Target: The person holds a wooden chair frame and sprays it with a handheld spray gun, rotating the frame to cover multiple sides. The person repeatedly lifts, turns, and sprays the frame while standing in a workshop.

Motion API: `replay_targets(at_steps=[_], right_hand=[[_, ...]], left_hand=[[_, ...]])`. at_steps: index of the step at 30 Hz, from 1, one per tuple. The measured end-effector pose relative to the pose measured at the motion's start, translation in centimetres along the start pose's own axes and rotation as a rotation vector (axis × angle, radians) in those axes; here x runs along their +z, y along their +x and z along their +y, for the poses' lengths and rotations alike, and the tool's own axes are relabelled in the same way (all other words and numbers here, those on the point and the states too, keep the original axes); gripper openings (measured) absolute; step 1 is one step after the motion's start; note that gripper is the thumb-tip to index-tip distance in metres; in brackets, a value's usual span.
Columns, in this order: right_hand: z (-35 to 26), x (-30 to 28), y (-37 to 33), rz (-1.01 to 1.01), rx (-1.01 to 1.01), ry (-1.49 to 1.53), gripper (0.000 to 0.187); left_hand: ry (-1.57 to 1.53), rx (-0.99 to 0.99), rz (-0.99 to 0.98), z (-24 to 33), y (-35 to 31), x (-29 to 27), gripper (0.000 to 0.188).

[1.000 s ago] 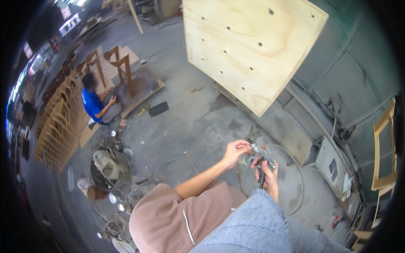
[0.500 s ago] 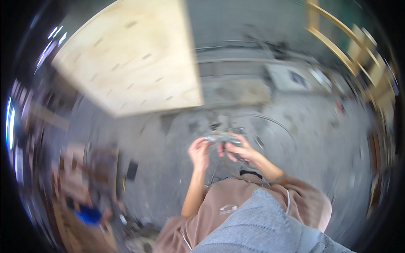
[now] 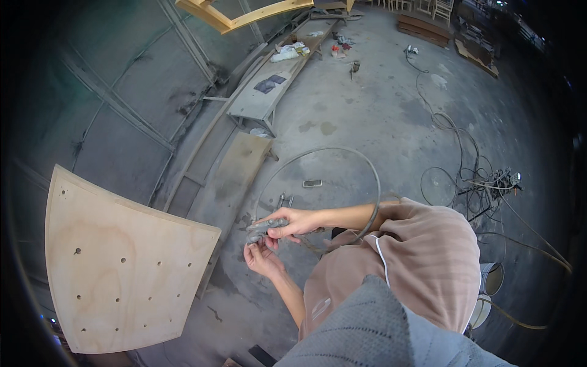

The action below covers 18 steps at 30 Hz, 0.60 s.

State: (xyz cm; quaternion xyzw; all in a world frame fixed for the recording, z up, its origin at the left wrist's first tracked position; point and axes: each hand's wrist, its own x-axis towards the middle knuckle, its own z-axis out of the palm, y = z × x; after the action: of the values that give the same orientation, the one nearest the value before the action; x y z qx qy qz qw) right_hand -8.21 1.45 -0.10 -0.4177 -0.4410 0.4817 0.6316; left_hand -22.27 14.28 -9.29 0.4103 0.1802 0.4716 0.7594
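Observation:
A grey metal spray gun (image 3: pixel 260 227) with small knobs is up in front of my body. My right hand (image 3: pixel 293 221) is wrapped round its body from behind. My left hand (image 3: pixel 264 259) is closed at its near side, fingertips pinching a part of it that I cannot make out clearly. A grey hose (image 3: pixel 350 150) arcs in a wide loop past my right forearm, and its lower part runs back toward my waist. To the left stands a pale plywood panel (image 3: pixel 131 269) with rows of drilled holes.
Low benches (image 3: pixel 241 160) line the wall, one bearing dark sheets (image 3: pixel 269 83) and white bundles (image 3: pixel 286 54). A small metal frame (image 3: pixel 312 183) lies on the floor. Tangled hoses (image 3: pixel 489 183) and buckets (image 3: pixel 490 279) are at right. A wooden frame (image 3: pixel 263 13) is at top.
My view has swung to the right, so the plywood panel now sits lower left and the benches run up the picture. Both hands stay at the spray gun.

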Motion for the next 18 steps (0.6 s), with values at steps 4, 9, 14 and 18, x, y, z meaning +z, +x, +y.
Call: replay_targets(at_steps=[4,9,14,18], right_hand=[[-0.7,-0.7,-1.2,0.143,0.016,-0.097,0.061],[-1.6,-2.0,-0.8,0.182,0.062,-0.172,0.05],[-1.8,-4.9,0.8,0.023,-0.023,0.01,0.05],[-1.1,-7.8,0.9,-0.231,0.009,0.394,0.061]], left_hand=[[-0.102,-0.04,0.033,-0.6,0.1,2.0,0.022],[-0.093,0.011,-0.061,1.0,0.9,3.0,0.015],[0.371,0.104,-0.444,12.5,3.4,2.5,0.033],[0.832,0.978,-0.156,28.0,0.2,4.6,0.025]])
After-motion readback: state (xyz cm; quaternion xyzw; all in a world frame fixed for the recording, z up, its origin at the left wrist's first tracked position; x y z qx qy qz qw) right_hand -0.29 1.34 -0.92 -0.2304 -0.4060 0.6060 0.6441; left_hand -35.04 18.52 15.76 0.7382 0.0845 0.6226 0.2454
